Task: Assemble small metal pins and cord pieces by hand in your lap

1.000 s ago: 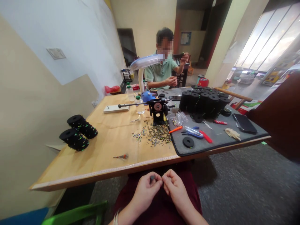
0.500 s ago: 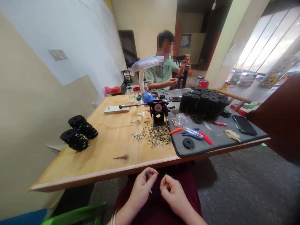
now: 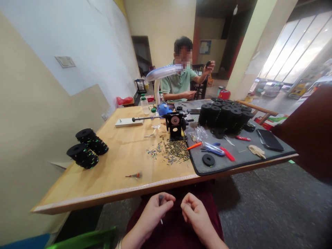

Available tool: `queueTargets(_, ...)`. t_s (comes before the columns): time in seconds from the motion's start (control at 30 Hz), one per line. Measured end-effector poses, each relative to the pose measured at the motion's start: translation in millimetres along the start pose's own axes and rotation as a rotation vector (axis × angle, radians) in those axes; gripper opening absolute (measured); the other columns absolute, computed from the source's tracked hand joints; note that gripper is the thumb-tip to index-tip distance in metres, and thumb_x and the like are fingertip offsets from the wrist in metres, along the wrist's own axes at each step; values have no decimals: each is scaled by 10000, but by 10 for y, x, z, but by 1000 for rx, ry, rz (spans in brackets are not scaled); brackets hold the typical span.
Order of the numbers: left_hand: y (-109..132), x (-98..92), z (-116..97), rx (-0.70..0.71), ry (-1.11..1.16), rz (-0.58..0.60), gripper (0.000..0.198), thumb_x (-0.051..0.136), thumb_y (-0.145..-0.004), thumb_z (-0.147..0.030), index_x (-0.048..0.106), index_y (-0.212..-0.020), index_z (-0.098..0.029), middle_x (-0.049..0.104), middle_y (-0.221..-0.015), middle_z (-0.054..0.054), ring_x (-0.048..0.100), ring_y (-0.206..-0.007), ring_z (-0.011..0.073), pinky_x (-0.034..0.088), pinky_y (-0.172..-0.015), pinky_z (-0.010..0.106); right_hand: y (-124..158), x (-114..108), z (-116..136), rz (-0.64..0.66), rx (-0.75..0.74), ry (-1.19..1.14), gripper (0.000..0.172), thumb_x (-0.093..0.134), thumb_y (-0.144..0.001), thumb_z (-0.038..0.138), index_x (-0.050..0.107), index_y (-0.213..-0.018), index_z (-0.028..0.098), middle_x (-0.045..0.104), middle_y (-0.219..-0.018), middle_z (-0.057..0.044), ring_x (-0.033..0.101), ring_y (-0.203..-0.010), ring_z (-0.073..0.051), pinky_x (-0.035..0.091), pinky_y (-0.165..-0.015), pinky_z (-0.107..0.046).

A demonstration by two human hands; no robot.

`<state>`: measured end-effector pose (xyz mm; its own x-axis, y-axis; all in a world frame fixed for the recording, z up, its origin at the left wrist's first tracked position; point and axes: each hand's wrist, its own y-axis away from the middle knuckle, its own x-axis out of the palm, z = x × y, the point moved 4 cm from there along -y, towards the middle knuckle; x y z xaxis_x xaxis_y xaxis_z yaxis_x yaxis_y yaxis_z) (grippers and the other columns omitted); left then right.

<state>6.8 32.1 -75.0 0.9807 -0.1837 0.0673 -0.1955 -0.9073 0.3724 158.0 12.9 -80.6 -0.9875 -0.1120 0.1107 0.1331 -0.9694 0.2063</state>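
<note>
Above my lap, just off the table's front edge, my left hand [image 3: 157, 209] is closed around a small dark-handled tool with a thin pale shaft [image 3: 161, 198]. Its shaft sticks out below the palm; the exact kind does not show. To its right, my right hand [image 3: 195, 209] has thumb and fingers pinched together, and whatever is between them is too small or hidden to name. The two hands are a little apart. Nearest on the table lies a small orange-and-grey pointed item [image 3: 134, 175].
On the wooden table [image 3: 109, 173] stand a black hand-crank winder [image 3: 175, 124], a lamp [image 3: 157, 90] and black foam spools [image 3: 83, 155]. Small striped parts [image 3: 177, 152] lie scattered. A grey mat [image 3: 233, 162] carries foam rolls [image 3: 225, 116] and pliers [image 3: 214, 148]. A co-worker [image 3: 178, 83] sits opposite.
My hands have drawn slightly farther apart, the right one moving to the right. Across the table, the co-worker's raised hand has moved outward to the right with a dark item.
</note>
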Motion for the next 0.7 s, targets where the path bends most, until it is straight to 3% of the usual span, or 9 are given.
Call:
queueTargets(0.1,-10,118,-30,-27,14,70,392,752,-622,-443,697,-815,-106,412,-496,-86,269,-431,49,169,-434,206,10,16,-1,6,-8,45,256,582,-767,391,445,-651,208,418,-426,95,305,-395,-69,231,-426,-201)
queueTargets(0.23,-65,140,-130,28,6,19,375,750,-613,-474,640,-647,-117,386,-471,-86,259,-432,51,162,-438,211,26,-26,-10,-10,-41,128,234,597,-787,361,490,-662,195,451,-448,80,370,-417,-84,291,-454,-214)
queueTargets(0.33,-81,88,-155,66,-26,-23,363,730,-637,-476,620,-629,-130,358,-466,-92,257,-440,60,177,-447,209,34,-83,-1,-2,-79,186,222,590,-820,349,565,-678,180,563,-507,29,494,-488,-118,376,-518,-235)
queueTargets(0.43,-60,54,-168,111,-107,-45,335,702,-667,-457,631,-639,-131,409,-489,-69,301,-473,78,232,-475,212,28,-133,40,8,-77,170,236,600,-826,396,665,-872,173,710,-781,-71,641,-739,-210,458,-573,-260)
queueTargets(0.5,-33,63,-190,146,-162,-50,309,692,-676,-435,639,-634,-133,452,-509,-50,337,-497,92,266,-500,221,13,-148,88,-2,-51,87,364,632,-799,437,641,-1065,188,706,-982,-114,642,-928,-263,503,-596,-276)
queueTargets(0.57,-4,91,-221,179,-222,-61,283,684,-685,-413,643,-624,-139,482,-512,-38,363,-508,104,283,-515,230,-8,-122,145,15,-36,-26,474,658,-772,467,589,-1157,199,680,-1060,-123,623,-1001,-273,531,-618,-288)
queueTargets(0.63,21,128,-244,200,-264,-63,260,660,-709,-391,642,-631,-143,516,-518,-24,391,-513,114,297,-525,238,-31,-53,186,77,-25,-110,507,675,-749,489,572,-1144,188,691,-961,-98,646,-907,-241,537,-606,-284)
queueTargets(0.7,35,151,-254,213,-271,-64,241,637,-725,-371,637,-643,-144,547,-536,-10,420,-522,124,312,-532,244,-50,21,183,138,9,-112,484,662,-747,508,572,-1076,164,673,-738,-34,637,-661,-174,503,-523,-249)
